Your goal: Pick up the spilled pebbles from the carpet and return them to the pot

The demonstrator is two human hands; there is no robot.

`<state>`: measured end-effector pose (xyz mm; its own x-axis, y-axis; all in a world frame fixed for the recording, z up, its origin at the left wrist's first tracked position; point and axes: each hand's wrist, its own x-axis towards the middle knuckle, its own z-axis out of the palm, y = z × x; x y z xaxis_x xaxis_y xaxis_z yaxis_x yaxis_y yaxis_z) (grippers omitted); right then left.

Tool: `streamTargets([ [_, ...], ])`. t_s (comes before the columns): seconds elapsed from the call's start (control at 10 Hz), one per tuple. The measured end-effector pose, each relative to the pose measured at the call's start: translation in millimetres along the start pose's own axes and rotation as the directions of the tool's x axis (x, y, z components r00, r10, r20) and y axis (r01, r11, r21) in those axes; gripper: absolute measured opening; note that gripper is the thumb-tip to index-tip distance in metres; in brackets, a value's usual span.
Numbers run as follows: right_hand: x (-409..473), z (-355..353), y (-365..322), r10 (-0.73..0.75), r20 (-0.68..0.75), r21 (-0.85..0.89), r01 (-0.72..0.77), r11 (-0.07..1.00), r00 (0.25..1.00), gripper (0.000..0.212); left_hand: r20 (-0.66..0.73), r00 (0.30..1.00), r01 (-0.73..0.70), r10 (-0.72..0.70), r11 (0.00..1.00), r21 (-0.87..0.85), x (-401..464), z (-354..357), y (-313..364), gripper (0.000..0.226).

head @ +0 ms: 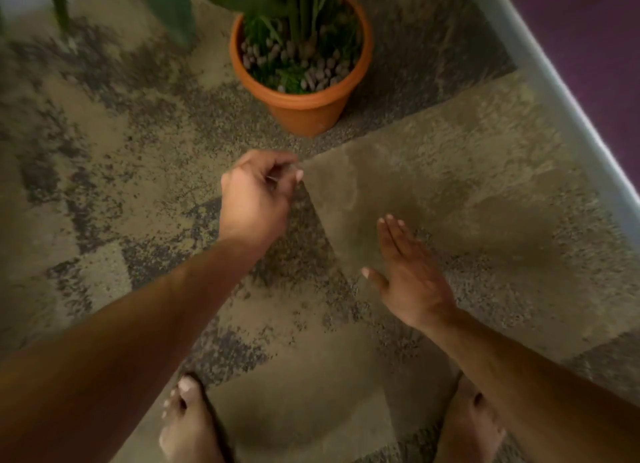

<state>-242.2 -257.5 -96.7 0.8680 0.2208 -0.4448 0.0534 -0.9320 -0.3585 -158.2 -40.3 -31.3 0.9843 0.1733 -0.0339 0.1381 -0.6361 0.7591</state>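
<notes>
Fingers (277,172) of the left hand (258,196) are curling into a loose fist at frame centre, its contents blurred, while the right hand (408,275) is lying flat with fingers together over the carpet (467,199), and grey pebbles (311,71) are sitting around the plant (298,9) inside the terracotta pot (304,109) at upper centre.

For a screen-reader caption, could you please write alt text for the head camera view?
A person's left hand, fingers curled shut, reaches toward an orange pot holding a green plant and grey pebbles, while the right hand hovers open and flat over mottled carpet. Both bare feet show below; the picture is blurred.
</notes>
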Motion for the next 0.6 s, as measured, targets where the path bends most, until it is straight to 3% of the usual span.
streamTargets([
  [0.2, 10.8, -20.9, -1.8, 0.000, -0.054, 0.026, 0.001, 1.000, 0.999, 0.077, -0.128, 0.990, -0.056, 0.050, 0.998, -0.043, 89.8, -3.7, 41.2, 0.024],
  [0.3, 14.5, -27.2, -5.3, -0.004, -0.049, 0.023, 0.005, 1.000, 0.999, 0.077, -0.145, 0.989, 0.038, -0.034, 0.999, 0.022, 118.8, -1.5, 36.5, 0.042],
  [0.4, 16.1, -34.3, -11.4, -0.015, -0.046, 0.028, 0.017, 0.999, 0.999, 0.078, -0.154, 0.985, 0.070, -0.074, 0.997, -0.029, 123.5, -1.6, 35.8, 0.050],
  [0.5, 14.1, -39.5, -14.1, -0.036, -0.061, 0.034, 0.038, 0.999, 0.997, 0.077, -0.144, 0.989, 0.033, -0.046, 0.996, -0.087, 94.1, -9.7, 31.1, 0.039],
  [0.6, 11.0, -48.7, -18.7, -0.069, -0.038, 0.033, 0.070, 0.997, 0.997, 0.076, -0.105, 0.987, 0.121, -0.120, 0.993, 0.007, 33.7, -23.6, 15.7, 0.024],
])
